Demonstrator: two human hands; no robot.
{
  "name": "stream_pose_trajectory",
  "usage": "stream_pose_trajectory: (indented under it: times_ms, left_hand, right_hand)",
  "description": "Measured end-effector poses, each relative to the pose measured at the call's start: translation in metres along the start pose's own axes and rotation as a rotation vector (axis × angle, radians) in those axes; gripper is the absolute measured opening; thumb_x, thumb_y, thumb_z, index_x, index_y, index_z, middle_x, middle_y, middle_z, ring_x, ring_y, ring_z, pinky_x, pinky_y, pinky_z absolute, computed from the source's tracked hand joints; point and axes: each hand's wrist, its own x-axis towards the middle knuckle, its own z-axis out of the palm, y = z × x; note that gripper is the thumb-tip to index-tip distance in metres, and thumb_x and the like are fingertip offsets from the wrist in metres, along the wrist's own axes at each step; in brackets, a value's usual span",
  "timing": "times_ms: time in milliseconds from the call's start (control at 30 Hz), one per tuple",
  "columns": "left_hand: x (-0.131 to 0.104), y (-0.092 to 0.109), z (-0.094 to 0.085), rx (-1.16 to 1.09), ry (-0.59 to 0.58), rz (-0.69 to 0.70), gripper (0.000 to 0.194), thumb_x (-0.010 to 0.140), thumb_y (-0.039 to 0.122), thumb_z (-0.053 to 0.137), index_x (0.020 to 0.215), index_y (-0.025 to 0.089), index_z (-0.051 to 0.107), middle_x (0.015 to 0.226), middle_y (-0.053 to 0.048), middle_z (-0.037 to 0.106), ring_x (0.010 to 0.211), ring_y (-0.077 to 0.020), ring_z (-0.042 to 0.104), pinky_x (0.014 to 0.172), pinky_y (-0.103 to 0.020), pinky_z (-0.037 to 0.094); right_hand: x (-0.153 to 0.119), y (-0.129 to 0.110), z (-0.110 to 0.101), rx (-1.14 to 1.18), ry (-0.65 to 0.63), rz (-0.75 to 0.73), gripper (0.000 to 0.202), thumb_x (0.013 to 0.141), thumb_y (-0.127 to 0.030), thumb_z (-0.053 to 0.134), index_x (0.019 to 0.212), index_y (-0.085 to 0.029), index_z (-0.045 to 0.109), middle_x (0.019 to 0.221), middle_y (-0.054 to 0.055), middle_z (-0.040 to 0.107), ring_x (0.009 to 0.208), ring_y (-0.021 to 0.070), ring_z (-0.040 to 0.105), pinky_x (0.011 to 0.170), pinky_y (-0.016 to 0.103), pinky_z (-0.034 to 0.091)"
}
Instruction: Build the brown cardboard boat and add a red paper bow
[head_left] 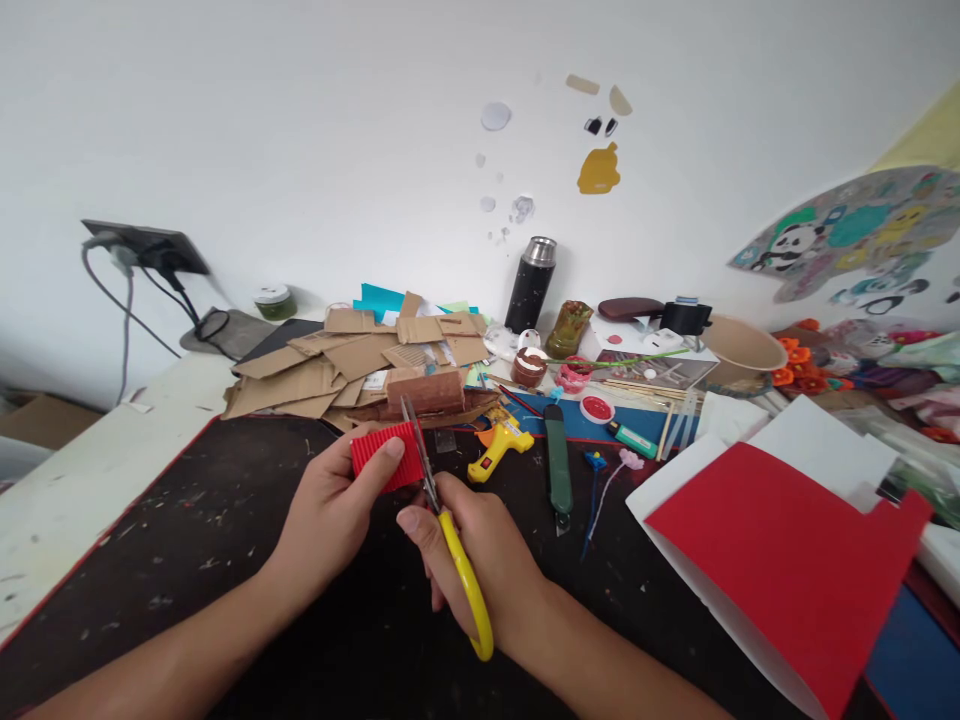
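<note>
My left hand pinches a small ridged red piece of card, thumb on top. Yellow-handled scissors are in my right hand. Their blades lie along the right edge of the red piece, pointing up and away from me. Both hands are above the dark table mat. Just beyond the blades sits a brown block-shaped piece. A yellow glue gun lies to the right of the scissors.
Cardboard scraps are piled at the back left. A green cutter, a black flask, small open pots and a white box stand or lie right of centre. A large red sheet covers the right side.
</note>
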Motion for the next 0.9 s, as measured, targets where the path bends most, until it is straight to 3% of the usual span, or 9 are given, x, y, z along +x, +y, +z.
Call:
stream_pose_trajectory:
  times_ms: [900]
  left_hand:
    - [-0.0001,-0.0054,0.0017,-0.010,0.002,-0.004,0.037,0.091,0.060,0.078,0.090,0.023,0.081,0.086,-0.005,0.083,0.078,-0.0241,0.071,0.077,-0.034,0.059]
  right_hand:
    - [0.0016,-0.0034,-0.0001,-0.051,0.047,-0.002,0.039,0.109,-0.057,0.066,0.089,-0.026,0.053,0.057,-0.006,0.053,0.047,0.0147,0.055,0.049,0.026,0.036]
